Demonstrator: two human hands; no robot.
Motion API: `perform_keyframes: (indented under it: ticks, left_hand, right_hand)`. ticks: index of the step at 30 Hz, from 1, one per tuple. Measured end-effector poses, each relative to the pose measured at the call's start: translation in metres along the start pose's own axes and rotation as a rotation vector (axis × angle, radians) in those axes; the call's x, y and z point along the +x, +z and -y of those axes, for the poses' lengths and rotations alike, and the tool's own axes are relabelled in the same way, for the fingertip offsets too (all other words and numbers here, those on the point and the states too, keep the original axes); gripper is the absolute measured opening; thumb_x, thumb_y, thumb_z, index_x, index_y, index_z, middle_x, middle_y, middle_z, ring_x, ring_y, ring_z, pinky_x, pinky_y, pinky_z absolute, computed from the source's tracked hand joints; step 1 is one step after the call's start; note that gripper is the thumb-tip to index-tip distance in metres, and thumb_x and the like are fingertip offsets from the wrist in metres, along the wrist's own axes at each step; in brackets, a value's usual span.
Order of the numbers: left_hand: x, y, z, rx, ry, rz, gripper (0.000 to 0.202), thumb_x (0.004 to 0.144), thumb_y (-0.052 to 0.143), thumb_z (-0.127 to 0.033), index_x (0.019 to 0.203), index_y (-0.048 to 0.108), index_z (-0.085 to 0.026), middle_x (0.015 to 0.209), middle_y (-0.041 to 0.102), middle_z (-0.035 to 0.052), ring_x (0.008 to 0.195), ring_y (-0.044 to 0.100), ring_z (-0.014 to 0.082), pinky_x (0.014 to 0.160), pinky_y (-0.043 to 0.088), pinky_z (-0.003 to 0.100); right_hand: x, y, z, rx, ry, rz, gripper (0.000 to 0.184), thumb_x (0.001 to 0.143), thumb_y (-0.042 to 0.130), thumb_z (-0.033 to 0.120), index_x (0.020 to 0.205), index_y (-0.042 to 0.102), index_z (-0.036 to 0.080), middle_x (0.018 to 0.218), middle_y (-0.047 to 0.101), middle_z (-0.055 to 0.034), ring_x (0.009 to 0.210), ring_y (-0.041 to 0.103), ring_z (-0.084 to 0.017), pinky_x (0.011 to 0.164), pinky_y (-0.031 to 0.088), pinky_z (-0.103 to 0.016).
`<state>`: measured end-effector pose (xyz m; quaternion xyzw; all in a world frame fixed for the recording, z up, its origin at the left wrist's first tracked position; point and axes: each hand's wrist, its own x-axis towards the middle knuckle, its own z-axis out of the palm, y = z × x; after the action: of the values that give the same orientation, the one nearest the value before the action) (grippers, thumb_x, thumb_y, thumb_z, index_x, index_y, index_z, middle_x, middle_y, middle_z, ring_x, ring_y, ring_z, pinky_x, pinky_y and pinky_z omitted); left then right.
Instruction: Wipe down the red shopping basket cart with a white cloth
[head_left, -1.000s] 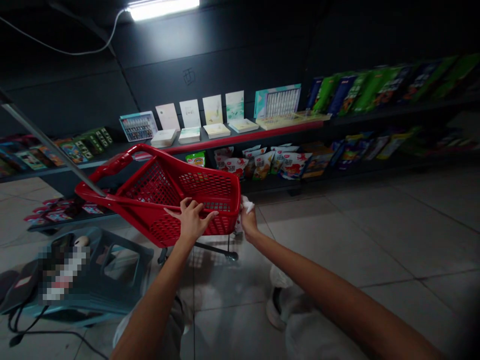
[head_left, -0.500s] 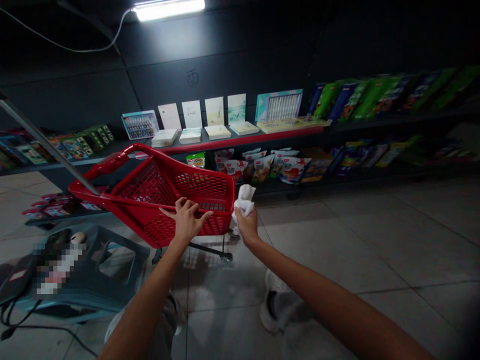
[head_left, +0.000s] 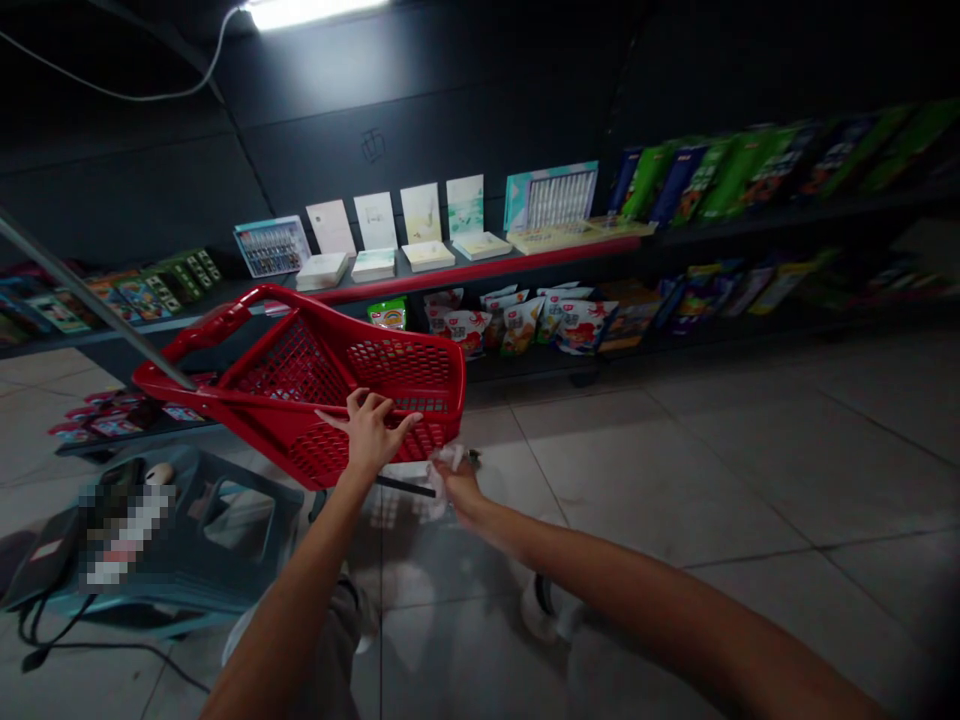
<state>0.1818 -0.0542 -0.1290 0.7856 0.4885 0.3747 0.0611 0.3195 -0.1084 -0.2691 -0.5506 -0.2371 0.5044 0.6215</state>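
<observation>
A red plastic shopping basket [head_left: 300, 370] on a wheeled frame stands tilted in front of me. My left hand [head_left: 367, 432] rests on its near mesh wall, fingers spread and curled over the rim. Lower down, my right hand [head_left: 454, 480] is closed on a white cloth [head_left: 442, 462], held under the basket's near right corner beside the dark frame bar [head_left: 405, 486]. Most of the cloth is hidden by the hand and blurred.
Dark shelves [head_left: 525, 265] along the wall carry cards, paint sets and snack bags. A grey-blue plastic stool [head_left: 217, 530] with cables and a small device sits at the lower left. A metal pole [head_left: 90, 305] slants in from the left. Pale floor tiles [head_left: 712, 460] stretch to the right.
My right hand with the cloth has dropped from the basket's right rim to beneath its near corner. The left hand has stayed on the basket wall.
</observation>
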Motion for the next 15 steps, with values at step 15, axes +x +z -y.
perform_keyframes:
  ticks: [15]
  left_hand:
    - [-0.005, 0.004, -0.012, -0.048, 0.053, -0.009, 0.030, 0.084, 0.074, -0.051, 0.073, 0.066, -0.025, 0.087, 0.065, 0.0101, 0.133, 0.037, 0.0373, 0.117, 0.023, 0.063]
  right_hand:
    - [0.089, -0.025, 0.107, 0.272, -0.230, -0.423, 0.030, 0.060, 0.063, 0.033, 0.087, 0.059, 0.021, 0.069, 0.061, 0.0055, 0.052, 0.056, -0.010, 0.047, 0.044, -0.019]
